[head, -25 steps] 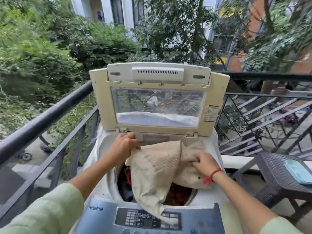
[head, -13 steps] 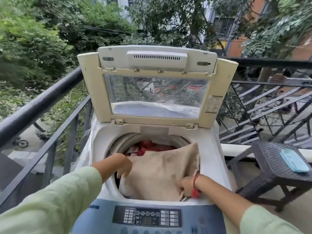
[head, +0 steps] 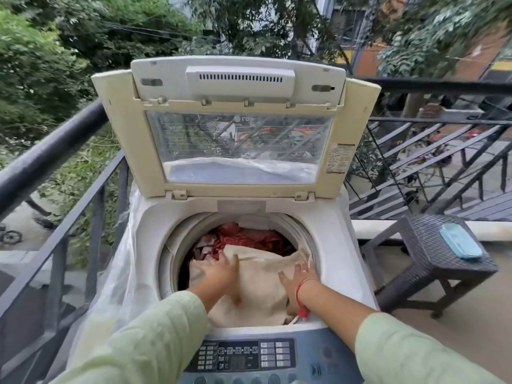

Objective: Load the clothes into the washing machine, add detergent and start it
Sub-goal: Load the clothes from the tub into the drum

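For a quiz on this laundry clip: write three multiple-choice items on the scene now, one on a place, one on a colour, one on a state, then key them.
1. Where does the light blue flat case lie?
A. On the dark wicker stool
B. On the control panel
C. Inside the drum

2. What colour is the cloth under both hands?
A. Black
B. Beige
C. Bright blue

3. How does the washing machine's lid stand?
A. Shut flat
B. Taken off and lying on the floor
C. Raised, upright at the back

Key:
1 A, the case rests on top of the stool to the right of the machine.
2 B, the left hand and right hand press flat on a beige cloth, with red fabric behind it.
3 C, the lid stands open above the drum.
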A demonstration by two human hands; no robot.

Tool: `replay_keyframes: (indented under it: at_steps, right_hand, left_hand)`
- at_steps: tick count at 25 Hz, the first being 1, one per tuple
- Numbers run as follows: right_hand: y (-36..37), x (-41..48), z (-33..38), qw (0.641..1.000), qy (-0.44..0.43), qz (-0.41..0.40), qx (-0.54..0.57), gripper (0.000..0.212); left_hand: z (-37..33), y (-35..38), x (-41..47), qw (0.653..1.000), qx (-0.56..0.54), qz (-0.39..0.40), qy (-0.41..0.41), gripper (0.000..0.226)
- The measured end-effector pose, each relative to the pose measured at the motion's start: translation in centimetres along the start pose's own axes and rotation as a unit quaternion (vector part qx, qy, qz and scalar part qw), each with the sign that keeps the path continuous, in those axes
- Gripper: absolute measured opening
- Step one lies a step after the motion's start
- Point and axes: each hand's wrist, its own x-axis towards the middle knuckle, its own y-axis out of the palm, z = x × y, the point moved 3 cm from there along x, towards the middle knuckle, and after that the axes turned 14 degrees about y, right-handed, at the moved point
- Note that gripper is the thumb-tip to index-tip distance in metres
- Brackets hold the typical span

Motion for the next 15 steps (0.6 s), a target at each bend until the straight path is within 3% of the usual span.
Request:
replay_keyframes:
  at_steps: [2,4,5,7,9,10,12,13,15]
  right_hand:
    - [-0.4,0.2,0.2,0.992,-0.049,0.105,0.05,0.087]
    - [-2.0,0.6,-0.4,0.971,-0.061,0.16,0.168,0.067]
    - [-2.8,1.2,-0.7,0.968,-0.043,0.141,0.201,0.064]
    - [-3.9,2.2,-0.3,0.977,-0.006,0.085,0.195,0.09]
    - [-3.5,2.5,1.1,0.98,-0.016,0.137,0.141,0.11]
    - [-2.4,3.1,2.0,0.981,-0.022,0.159,0.111,0.098]
    - [-0.5,3.4,3.0,0.987,-0.034,0.126,0.093,0.066]
    - [0.5,3.4,3.1,0.981,-0.023,0.111,0.156,0.062]
    - [0.9,3.2,2.7,0.971,-0.025,0.085,0.221,0.076]
  left_hand:
    - [0.2,-0.2,-0.3,0.999,0.024,-0.025,0.017,0.125]
    - [0.5,-0.9,-0.7,0.999,-0.005,-0.033,0.033,0.127]
    - [0.8,-1.2,-1.1,0.999,-0.024,-0.036,0.026,0.128]
    - [1.7,-1.4,-1.6,0.996,-0.071,-0.053,-0.014,0.13]
    - [2.6,-1.0,-1.3,0.991,-0.105,-0.062,-0.056,0.133]
    - [2.9,-0.5,-0.9,0.989,-0.123,-0.053,-0.062,0.135]
    - [3.0,1.1,0.0,0.975,-0.215,-0.016,-0.05,0.136]
    - [2.8,2.1,0.4,0.958,-0.283,0.005,-0.047,0.138]
    - [2.8,3.3,0.8,0.929,-0.365,0.031,-0.05,0.142]
